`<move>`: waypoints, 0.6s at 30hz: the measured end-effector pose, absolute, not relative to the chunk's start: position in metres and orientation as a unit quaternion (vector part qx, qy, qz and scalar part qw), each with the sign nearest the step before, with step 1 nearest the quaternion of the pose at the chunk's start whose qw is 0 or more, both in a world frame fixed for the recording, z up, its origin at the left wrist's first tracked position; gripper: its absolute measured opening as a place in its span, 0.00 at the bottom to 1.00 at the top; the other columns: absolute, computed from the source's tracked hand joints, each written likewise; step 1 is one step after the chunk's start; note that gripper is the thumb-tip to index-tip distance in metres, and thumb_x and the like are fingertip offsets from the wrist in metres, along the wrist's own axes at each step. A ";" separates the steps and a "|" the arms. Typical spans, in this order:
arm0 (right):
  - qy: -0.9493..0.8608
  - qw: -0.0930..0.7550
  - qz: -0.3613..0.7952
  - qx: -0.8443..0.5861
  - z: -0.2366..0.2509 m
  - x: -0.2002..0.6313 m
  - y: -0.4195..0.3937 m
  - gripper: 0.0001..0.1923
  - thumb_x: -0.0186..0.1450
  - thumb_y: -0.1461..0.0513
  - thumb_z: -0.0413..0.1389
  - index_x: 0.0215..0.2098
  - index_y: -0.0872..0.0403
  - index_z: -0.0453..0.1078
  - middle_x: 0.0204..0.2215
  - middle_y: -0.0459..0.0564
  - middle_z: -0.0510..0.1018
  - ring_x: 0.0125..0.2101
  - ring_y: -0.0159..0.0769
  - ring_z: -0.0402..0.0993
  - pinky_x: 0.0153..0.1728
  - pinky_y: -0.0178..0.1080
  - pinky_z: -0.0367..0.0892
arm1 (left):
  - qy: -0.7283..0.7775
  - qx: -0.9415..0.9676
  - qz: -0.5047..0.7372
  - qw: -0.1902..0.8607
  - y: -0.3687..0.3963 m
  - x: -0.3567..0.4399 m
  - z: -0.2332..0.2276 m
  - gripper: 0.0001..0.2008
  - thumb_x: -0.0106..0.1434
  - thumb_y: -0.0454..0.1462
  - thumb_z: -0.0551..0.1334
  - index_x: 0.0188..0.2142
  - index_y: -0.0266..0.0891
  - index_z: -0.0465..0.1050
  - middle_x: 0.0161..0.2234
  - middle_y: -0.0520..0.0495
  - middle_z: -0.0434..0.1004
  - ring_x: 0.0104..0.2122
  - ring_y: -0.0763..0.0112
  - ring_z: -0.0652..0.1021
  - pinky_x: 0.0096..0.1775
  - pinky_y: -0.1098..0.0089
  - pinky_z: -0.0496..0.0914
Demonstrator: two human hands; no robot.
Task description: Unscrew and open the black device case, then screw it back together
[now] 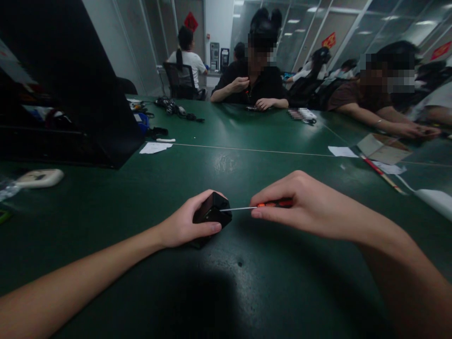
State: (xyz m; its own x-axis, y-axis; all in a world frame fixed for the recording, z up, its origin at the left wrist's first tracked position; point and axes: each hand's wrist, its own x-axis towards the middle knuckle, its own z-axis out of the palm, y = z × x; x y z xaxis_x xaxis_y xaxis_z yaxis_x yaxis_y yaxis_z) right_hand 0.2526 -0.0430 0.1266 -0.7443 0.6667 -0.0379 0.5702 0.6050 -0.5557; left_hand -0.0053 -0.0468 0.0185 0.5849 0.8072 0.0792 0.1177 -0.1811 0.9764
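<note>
A small black box-like device (213, 207) rests at the middle of the green table, tilted a little. My left hand (189, 221) is wrapped round it, thumb along the near side and fingers behind, partly hidden. From the right, my right hand (296, 207) pinches the red and black handle of a screwdriver (238, 208). Its thin metal shaft lies level and points left, and the tip meets the right face of the black device. Whether the tip sits in a screw is too small to tell.
On the left stands a large black case (102, 94), with a white device (40, 178) before it. Cables (173, 107) and paper scraps (155, 147) lie farther back. At right are an open cardboard box (384, 148) and a red stick (383, 174). People sit across the table.
</note>
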 end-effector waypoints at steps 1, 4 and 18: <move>-0.884 0.083 0.303 -0.346 0.124 0.253 -0.040 0.15 0.70 0.54 0.58 0.40 0.55 0.82 0.25 0.43 0.77 0.23 0.28 0.65 0.25 0.33 0.57 | 0.321 0.700 0.299 0.563 -0.046 -0.006 0.019 0.23 0.58 0.44 0.69 0.50 0.38 0.71 0.43 0.44 0.77 0.43 0.59 0.78 0.45 0.65 0.72; -0.855 0.073 0.380 -0.347 0.110 0.257 -0.030 0.17 0.68 0.51 0.59 0.44 0.54 0.82 0.26 0.43 0.78 0.25 0.28 0.65 0.26 0.32 0.58 | 0.305 0.698 0.255 0.595 -0.044 -0.005 0.021 0.23 0.60 0.45 0.68 0.52 0.37 0.72 0.43 0.43 0.79 0.43 0.58 0.79 0.44 0.64 0.72; -0.828 0.041 0.421 -0.369 0.074 0.263 -0.011 0.22 0.68 0.48 0.57 0.42 0.58 0.81 0.33 0.48 0.81 0.32 0.35 0.72 0.33 0.35 0.62 | 0.502 0.810 0.081 0.293 -0.058 -0.010 0.053 0.42 0.55 0.51 0.71 0.67 0.45 0.64 0.60 0.38 0.74 0.57 0.44 0.75 0.53 0.56 0.69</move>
